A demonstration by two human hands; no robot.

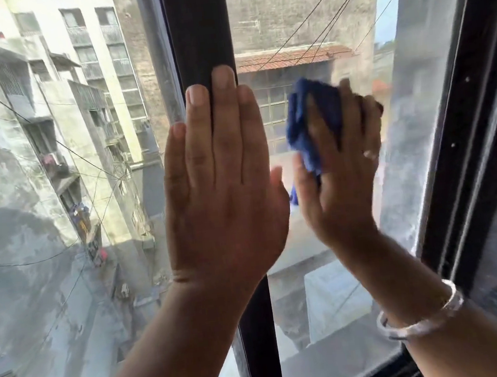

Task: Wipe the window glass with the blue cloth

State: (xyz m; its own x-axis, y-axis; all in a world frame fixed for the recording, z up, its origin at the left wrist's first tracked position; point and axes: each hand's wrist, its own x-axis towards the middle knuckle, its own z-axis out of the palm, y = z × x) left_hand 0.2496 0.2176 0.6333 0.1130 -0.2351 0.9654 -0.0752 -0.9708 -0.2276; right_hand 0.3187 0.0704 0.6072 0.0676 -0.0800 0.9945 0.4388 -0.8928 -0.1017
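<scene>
My right hand (342,175) presses a crumpled blue cloth (311,123) flat against the right pane of window glass (323,300), at mid height. The cloth bulges out above and left of my fingers, and a small corner shows below my thumb. My left hand (222,188) lies flat with fingers together on the dark vertical frame bar (198,24) between the two panes, covering its middle. It holds nothing. The left pane (42,194) looks streaky and hazy.
A dark outer frame (468,134) runs down the right side, and a dark sill (383,373) lies at the bottom right. A silver bangle (423,320) sits on my right wrist and a ring on a finger. Buildings and cables show through the glass.
</scene>
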